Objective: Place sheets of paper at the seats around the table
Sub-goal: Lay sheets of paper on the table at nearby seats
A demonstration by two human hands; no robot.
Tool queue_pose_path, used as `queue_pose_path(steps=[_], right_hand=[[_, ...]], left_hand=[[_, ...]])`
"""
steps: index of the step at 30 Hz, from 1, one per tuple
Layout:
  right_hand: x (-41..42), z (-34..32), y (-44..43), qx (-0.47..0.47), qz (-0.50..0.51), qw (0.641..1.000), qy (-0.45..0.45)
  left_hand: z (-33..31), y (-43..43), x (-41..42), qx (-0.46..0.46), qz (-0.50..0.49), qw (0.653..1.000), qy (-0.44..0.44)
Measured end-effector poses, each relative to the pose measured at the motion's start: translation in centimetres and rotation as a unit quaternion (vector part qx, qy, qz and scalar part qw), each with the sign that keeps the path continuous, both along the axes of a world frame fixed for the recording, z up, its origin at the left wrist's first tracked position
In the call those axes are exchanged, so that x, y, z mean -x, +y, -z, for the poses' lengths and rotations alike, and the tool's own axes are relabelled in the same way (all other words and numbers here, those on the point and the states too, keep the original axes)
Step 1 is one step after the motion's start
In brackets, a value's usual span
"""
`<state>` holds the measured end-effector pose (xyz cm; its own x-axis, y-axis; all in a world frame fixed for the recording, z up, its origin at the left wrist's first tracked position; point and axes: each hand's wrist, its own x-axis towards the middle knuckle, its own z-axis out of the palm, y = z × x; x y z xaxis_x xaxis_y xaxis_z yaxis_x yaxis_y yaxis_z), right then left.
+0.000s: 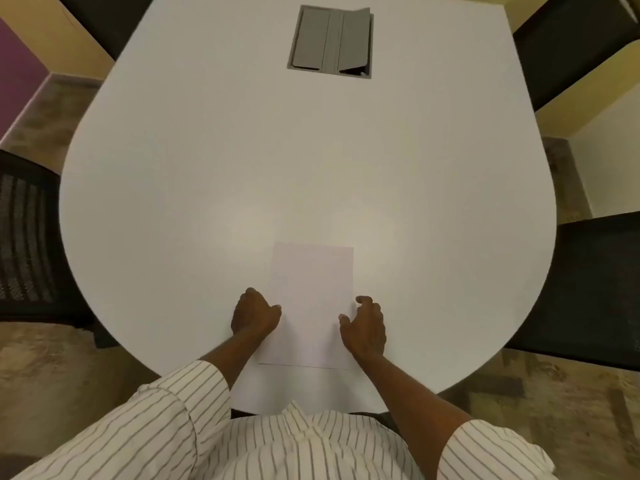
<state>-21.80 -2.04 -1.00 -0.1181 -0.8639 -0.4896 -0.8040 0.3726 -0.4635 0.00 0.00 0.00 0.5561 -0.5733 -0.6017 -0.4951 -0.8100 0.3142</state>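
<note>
At the far left a dark mesh-backed chair (26,233) is sitting pushed close to the table, its back running out of the frame, so only part of it is showing. The white table (242,150) is filling most of the view, its far end cropped by the top edge. The sheet of paper (311,292) is lying flat on the near end of the table, right in front of the person; it is nearly the same white as the tabletop, so its edges are hard to make out, and whether it is one sheet or a thin stack is not clear.

The left hand (254,315) is resting at the sheet's left edge, fingers curled inward and knuckles up, thumb tip touching the paper; the fingertips are tucked under the hand, so whether they are pinching the edge cannot be told. The right hand (365,325) is sitting at the sheet's right edge, fingers loosely curved and spread a little, thumb lying on the paper, not closed around anything. Both forearms are reaching forward out of rolled striped sleeves (194,393).

Farther up the table, a grey cable hatch (330,41) is set into the surface, its right flap tilted partly open. At the right, another dark chair (588,289) is being cut off by the frame edge.
</note>
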Motion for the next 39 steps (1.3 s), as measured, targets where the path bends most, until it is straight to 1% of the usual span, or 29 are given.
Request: queue_pose_path(steps=[2,6,11,16,21,27,32,35,39], right_hand=[[-0.2,0.3,-0.4,-0.005,0.042,0.999,-0.007],[-0.5,0.5,-1.1,-0.061,0.129,0.989,-0.043],[-0.5,1.0,-1.3,-0.079,0.175,0.979,-0.075],[0.0,1.5,-1.4,-0.085,0.201,0.970,-0.104],[0.1,1.5,-1.2,-0.077,0.194,0.971,-0.118],[1.0,1.9,-0.3,-0.048,0.169,0.975,-0.133],[2.1,1.1,-0.1,-0.033,0.141,0.979,-0.144],[2.5,0.7,-0.4,-0.043,0.122,0.976,-0.175],[2.5,0.4,-0.7,-0.073,0.083,0.969,-0.219]], left_hand=[[0.1,0.0,0.2,-0.013,-0.028,1.000,0.002],[0.2,0.3,0.7,-0.025,-0.058,0.998,0.012],[1.0,0.6,0.4,-0.028,-0.100,0.994,0.030],[0.7,0.9,0.5,-0.009,-0.134,0.990,0.047],[0.3,1.4,1.1,0.046,-0.171,0.983,0.056],[0.1,2.2,1.4,0.079,-0.164,0.982,0.059],[-0.8,2.8,1.2,0.092,-0.183,0.977,0.056],[-1.1,3.0,0.9,0.113,-0.203,0.971,0.062],[-1.4,3.9,0.0,0.163,-0.228,0.957,0.070]])
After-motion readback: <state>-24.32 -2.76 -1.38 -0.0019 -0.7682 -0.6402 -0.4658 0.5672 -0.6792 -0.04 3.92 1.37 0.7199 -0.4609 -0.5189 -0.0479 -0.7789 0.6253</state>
